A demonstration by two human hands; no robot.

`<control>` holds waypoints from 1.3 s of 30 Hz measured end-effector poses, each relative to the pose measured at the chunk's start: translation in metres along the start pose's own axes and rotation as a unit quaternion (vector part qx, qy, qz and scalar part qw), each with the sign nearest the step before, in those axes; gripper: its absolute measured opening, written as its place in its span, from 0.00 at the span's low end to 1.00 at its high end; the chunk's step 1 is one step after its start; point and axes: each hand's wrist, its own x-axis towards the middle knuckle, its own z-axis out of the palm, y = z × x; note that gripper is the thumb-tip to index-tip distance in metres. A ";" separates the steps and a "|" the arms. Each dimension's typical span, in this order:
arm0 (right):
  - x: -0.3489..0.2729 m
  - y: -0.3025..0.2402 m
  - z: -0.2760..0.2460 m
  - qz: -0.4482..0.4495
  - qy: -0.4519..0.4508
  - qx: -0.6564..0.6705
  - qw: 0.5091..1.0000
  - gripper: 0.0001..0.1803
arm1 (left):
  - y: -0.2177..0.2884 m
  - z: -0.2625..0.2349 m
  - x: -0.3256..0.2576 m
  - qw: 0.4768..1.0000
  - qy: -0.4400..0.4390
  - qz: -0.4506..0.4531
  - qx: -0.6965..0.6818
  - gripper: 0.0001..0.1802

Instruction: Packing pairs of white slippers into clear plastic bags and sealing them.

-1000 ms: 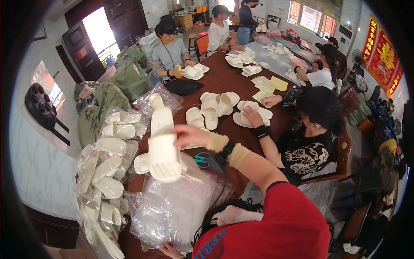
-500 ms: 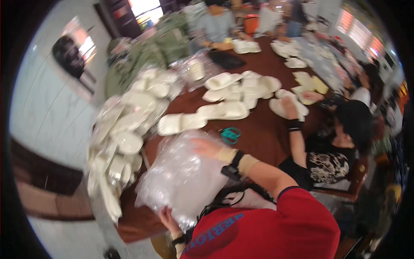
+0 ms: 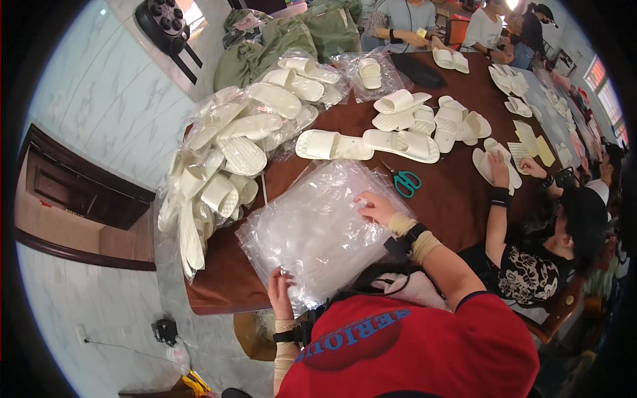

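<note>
A stack of clear plastic bags (image 3: 312, 229) lies on the brown-covered table in front of me, its surface wrinkled and shiny. My right hand (image 3: 378, 209) rests on the right part of the bags, fingers loosely bent and apart. At the near left edge of the stack, my left hand (image 3: 281, 292) touches the plastic with its fingers raised and spread. Just beyond the bags, two white slippers, a left one (image 3: 332, 144) and a right one (image 3: 402, 144), lie end to end. Teal-handled scissors (image 3: 406, 184) lie beside the stack, near my right hand.
Bagged white slippers (image 3: 242, 151) form a heap along the table's left side. Several loose slippers (image 3: 448, 123) lie farther right. A co-worker in black (image 3: 527, 273) sits at my right with a hand on slippers. Green sacks (image 3: 292, 40) stand behind the table.
The view has shifted, so the table sits farther right and higher in it. The plastic bags lie flatter than before. My right hand has come toward their right side.
</note>
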 end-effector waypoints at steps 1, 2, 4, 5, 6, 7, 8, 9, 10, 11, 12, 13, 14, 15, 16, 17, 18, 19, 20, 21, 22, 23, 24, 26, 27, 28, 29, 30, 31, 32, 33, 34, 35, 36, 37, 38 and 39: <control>0.001 0.006 -0.002 -0.011 0.013 0.011 1.000 0.19 | -0.001 -0.001 0.003 0.998 0.069 -0.005 0.007 0.18; 0.002 0.012 -0.005 -0.012 0.013 0.013 1.000 0.19 | -0.004 -0.003 0.006 0.990 0.137 -0.010 0.014 0.21; 0.002 0.013 0.000 -0.011 0.024 0.009 1.000 0.18 | -0.026 -0.015 0.007 0.988 0.141 -0.040 0.037 0.22; 0.001 0.014 0.002 -0.010 0.021 0.010 1.000 0.18 | -0.032 -0.016 0.006 0.992 0.083 -0.091 -0.015 0.22; 0.001 0.015 0.003 -0.011 0.022 0.034 0.999 0.18 | -0.035 -0.013 0.006 0.988 0.022 -0.140 -0.067 0.22; -0.001 0.017 0.001 -0.010 0.029 0.058 0.998 0.18 | -0.009 0.005 0.006 0.979 0.016 -0.186 -0.084 0.20; -0.002 0.019 -0.002 -0.008 0.033 0.060 0.998 0.18 | -0.014 0.005 0.009 0.979 0.012 -0.188 -0.083 0.20; 0.000 0.018 -0.003 -0.015 0.031 0.063 0.997 0.18 | -0.015 0.004 0.009 0.986 0.003 -0.154 -0.058 0.19; 0.002 0.018 -0.004 -0.023 0.029 0.065 0.997 0.18 | -0.016 0.003 0.009 0.992 -0.005 -0.119 -0.034 0.17; 0.003 0.017 -0.006 -0.023 0.026 0.066 0.997 0.18 | -0.016 -0.002 0.006 0.992 -0.002 -0.119 -0.033 0.17; 0.004 0.019 -0.013 -0.034 0.055 0.054 0.996 0.19 | -0.009 -0.002 0.005 0.992 0.032 -0.114 -0.047 0.16; 0.004 0.022 -0.021 -0.044 0.084 0.042 0.995 0.20 | -0.002 -0.002 0.004 0.990 0.065 -0.109 -0.062 0.15; 0.005 0.024 -0.030 -0.043 0.084 0.041 0.995 0.20 | 0.001 -0.002 0.005 0.987 0.099 -0.105 -0.076 0.15; 0.004 0.022 -0.033 -0.045 0.094 0.035 0.994 0.20 | 0.002 -0.005 0.001 0.987 0.072 -0.133 -0.061 0.17; 0.004 0.022 -0.034 -0.046 0.105 0.030 0.993 0.21 | 0.001 -0.008 -0.002 0.986 0.076 -0.133 -0.060 0.17; 0.002 0.023 -0.031 -0.049 0.121 0.021 0.991 0.21 | -0.004 -0.011 -0.005 0.981 0.074 -0.173 -0.054 0.17; 0.003 0.024 -0.029 -0.052 0.120 0.021 0.991 0.21 | -0.010 -0.015 -0.002 0.974 0.070 -0.209 -0.049 0.18; 0.004 0.026 -0.026 -0.061 0.101 0.009 0.993 0.21 | -0.018 -0.028 0.001 0.978 0.099 -0.178 -0.045 0.22; 0.005 0.027 -0.024 -0.070 0.081 -0.003 0.994 0.21 | -0.026 -0.041 0.013 0.983 0.131 -0.127 -0.002 0.22; 0.002 0.031 -0.028 -0.066 0.089 -0.004 0.994 0.21 | -0.018 -0.039 0.026 0.984 0.148 -0.098 0.007 0.22; 0.002 0.032 -0.029 -0.075 0.063 -0.012 0.995 0.22 | -0.004 -0.035 0.042 0.983 0.169 -0.066 0.018 0.22; 0.002 0.030 -0.026 -0.086 0.033 -0.021 0.996 0.22 | 0.001 -0.033 0.058 0.983 0.171 -0.066 0.017 0.22; 0.002 0.027 -0.021 -0.087 0.027 -0.022 0.996 0.22 | 0.005 -0.035 0.072 0.980 0.183 -0.075 -0.017 0.20; -0.002 0.013 -0.011 -0.056 -0.039 0.012 0.998 0.23 | 0.009 -0.041 0.092 0.976 0.198 -0.078 -0.053 0.17; -0.005 0.006 -0.008 -0.060 -0.039 0.011 0.997 0.23 | 0.013 -0.040 0.100 0.981 0.171 -0.076 -0.055 0.15; -0.009 -0.002 -0.004 -0.065 -0.041 -0.008 0.997 0.21 | 0.017 -0.040 0.105 0.985 0.146 -0.075 -0.057 0.13; -0.010 -0.010 0.001 -0.070 -0.045 -0.026 0.996 0.20 | 0.022 -0.045 0.103 0.988 0.140 -0.025 -0.062 0.09; -0.012 -0.013 -0.008 -0.068 -0.030 -0.026 0.997 0.20 | 0.043 -0.025 0.106 0.990 0.126 -0.027 -0.064 0.09; -0.011 -0.015 -0.014 -0.111 0.004 -0.038 0.993 0.17 | 0.076 -0.003 0.100 0.990 0.109 0.049 -0.069 0.08; -0.009 -0.021 -0.015 -0.156 0.029 -0.050 0.986 0.14 | 0.107 0.008 0.092 0.984 0.099 0.127 -0.073 0.07; -0.004 -0.031 -0.020 -0.215 0.047 -0.039 0.975 0.12 | 0.129 0.008 0.087 0.979 0.107 0.170 -0.027 0.07; 0.001 -0.042 -0.025 -0.272 0.063 -0.027 0.960 0.10 | 0.146 0.003 0.084 0.970 0.115 0.212 0.020 0.07; -0.002 -0.063 -0.025 -0.292 0.107 -0.004 0.950 0.09 | 0.159 -0.005 0.081 0.962 0.106 0.250 -0.028 0.06; 0.000 -0.071 -0.032 -0.333 0.129 0.039 0.933 0.08 | 0.174 -0.006 0.081 0.953 0.114 0.269 -0.077 0.06; -0.002 -0.080 -0.032 -0.338 0.144 0.020 0.930 0.08 | 0.182 -0.011 0.078 0.941 0.121 0.305 -0.077 0.06; -0.005 -0.086 -0.033 -0.342 0.158 0.001 0.926 0.07 | 0.185 -0.018 0.073 0.928 0.128 0.340 -0.078 0.06; -0.006 -0.083 -0.038 -0.344 0.163 0.000 0.925 0.07 | 0.182 -0.020 0.069 0.931 0.130 0.338 -0.032 0.06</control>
